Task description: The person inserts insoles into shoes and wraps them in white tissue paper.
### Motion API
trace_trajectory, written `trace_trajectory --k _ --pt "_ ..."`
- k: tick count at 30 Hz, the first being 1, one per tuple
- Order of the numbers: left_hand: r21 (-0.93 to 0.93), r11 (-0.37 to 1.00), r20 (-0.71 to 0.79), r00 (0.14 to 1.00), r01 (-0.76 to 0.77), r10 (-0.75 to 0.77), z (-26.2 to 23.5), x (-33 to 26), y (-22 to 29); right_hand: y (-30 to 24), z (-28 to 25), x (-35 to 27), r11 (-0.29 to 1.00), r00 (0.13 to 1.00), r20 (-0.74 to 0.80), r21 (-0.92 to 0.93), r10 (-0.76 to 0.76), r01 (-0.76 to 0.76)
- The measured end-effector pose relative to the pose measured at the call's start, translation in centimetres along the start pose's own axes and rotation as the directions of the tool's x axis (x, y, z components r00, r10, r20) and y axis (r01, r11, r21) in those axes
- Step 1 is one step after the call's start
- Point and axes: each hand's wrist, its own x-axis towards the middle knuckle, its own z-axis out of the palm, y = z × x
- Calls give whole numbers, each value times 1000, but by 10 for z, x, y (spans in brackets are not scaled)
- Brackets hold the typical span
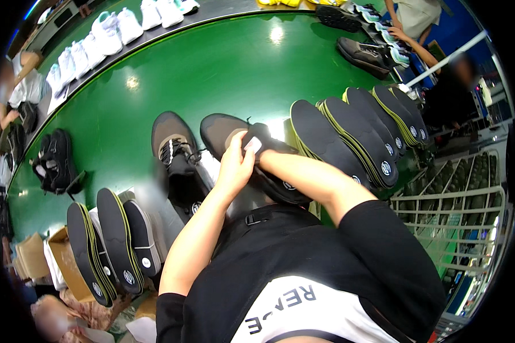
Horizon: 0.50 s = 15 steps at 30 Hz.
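Two dark brown and black lace-up shoes lie side by side in front of me, toes pointing away: a left shoe point(169, 128) and a right shoe point(216, 127). My left hand point(237, 163) is over the right shoe's opening, fingers closed on a small white tag point(253, 145). My right hand point(262, 140) meets it there. Black material covers the right hand past the wrist, so its fingers do not show clearly. I cannot tell whether this is a glove or part of the shoe. The left shoe stands untouched, laces on top.
Stacks of black insoles point(349, 128) with yellow-green edges stand on the green table point(212, 63) to the right, more insoles point(115, 228) at left. Black shoes point(56, 160) lie far left. White shoes point(106, 34) line the back belt. A white wire rack point(452, 200) flanks my right. Other people work nearby.
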Motion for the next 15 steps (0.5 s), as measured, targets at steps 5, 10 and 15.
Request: trace_trajectory --k 5,10,15 --pt "56 992 -77 990 -112 116 1 2 -11 0 -2 -47 950 975 164 -297 148 -94" --pt "26 1000 -77 997 -8 10 3 -1 3 -23 -45 -119 982 834 552 -162 10 95" --pt "7 998 -104 992 -70 70 6 -4 4 -30 -31 -146 800 828 557 -528 71 286"
